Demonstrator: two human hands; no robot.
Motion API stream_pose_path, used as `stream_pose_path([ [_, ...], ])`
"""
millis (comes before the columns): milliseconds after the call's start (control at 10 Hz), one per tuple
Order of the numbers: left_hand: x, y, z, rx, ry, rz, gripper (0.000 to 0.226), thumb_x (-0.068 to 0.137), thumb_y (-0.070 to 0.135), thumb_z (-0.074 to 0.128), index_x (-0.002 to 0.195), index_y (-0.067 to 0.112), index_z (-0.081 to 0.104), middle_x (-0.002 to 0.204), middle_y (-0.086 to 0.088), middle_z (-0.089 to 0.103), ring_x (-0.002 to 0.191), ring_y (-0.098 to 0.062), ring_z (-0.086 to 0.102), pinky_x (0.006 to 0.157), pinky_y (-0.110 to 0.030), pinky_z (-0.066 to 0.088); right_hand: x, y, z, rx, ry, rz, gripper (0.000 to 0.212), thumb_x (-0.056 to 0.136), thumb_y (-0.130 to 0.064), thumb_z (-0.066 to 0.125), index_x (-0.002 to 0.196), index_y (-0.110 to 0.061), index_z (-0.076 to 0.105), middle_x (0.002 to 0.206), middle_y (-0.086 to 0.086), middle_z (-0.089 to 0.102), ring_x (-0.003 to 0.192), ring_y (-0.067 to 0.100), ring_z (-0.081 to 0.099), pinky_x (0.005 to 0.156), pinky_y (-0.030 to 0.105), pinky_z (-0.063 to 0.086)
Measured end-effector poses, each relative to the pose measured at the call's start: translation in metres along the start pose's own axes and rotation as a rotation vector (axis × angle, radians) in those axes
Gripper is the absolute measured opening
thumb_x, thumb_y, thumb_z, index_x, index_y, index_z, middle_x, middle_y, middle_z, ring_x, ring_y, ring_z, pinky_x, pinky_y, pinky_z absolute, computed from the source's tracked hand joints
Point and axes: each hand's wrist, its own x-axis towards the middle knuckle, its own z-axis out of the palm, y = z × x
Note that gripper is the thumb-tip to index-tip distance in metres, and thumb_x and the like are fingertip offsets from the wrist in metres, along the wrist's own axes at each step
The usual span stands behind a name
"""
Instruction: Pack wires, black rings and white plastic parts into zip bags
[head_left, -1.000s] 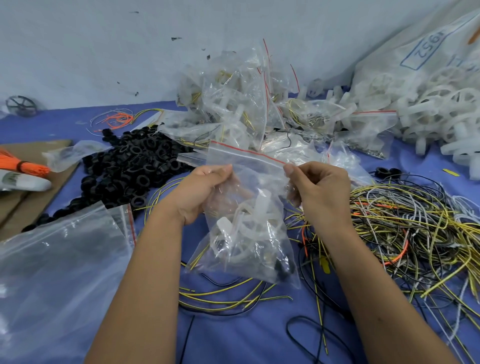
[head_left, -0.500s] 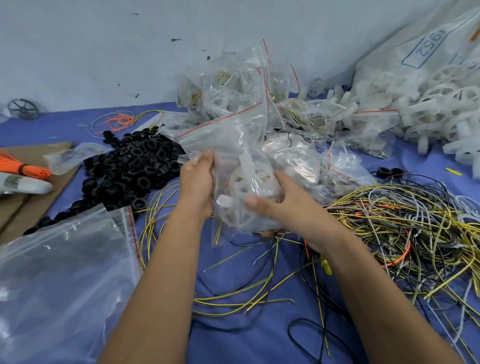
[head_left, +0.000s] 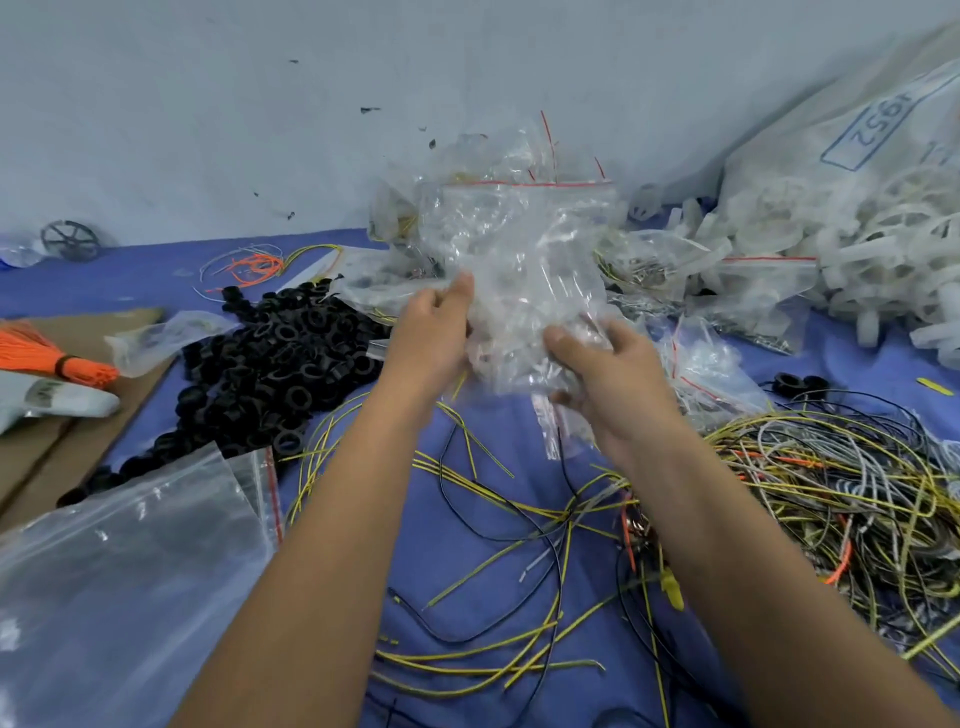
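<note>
Thin, slippery zip bag (head_left: 524, 270), light, soft, crinkly, best taken near its red-striped top, loosely cradled between left hand (head_left: 434, 332) and right hand (head_left: 608, 374), neither grip clenched.

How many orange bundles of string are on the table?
1. The orange bundle lies at the far left on the brown cardboard. A few loose orange wires lie farther back, but they are not bundled. More may be hidden under the bags.

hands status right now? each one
Left hand: open, straight fingers against the filled zip bag.
Right hand: open, relaxed fingers under the same bag, not curled round it.
</note>
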Motion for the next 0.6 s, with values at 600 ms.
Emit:
stream_pose_path([
  [600,0.024,-0.02,0.004,0.072,0.152,0.222,0.028,0.103,0.038,0.051,0.093,0.015,0.064,0.087,-0.003,0.07,0.076,-0.029,0.071,0.074,-0.054,0.06,0.059,-0.049,0.034,0.133,0.071,0.011,0.036,0.096,0.01,0.053,0.129,0.002,0.042,0.103,0.031,0.065,0.075,0.037,0.072,0.069,0.034,0.064],
])
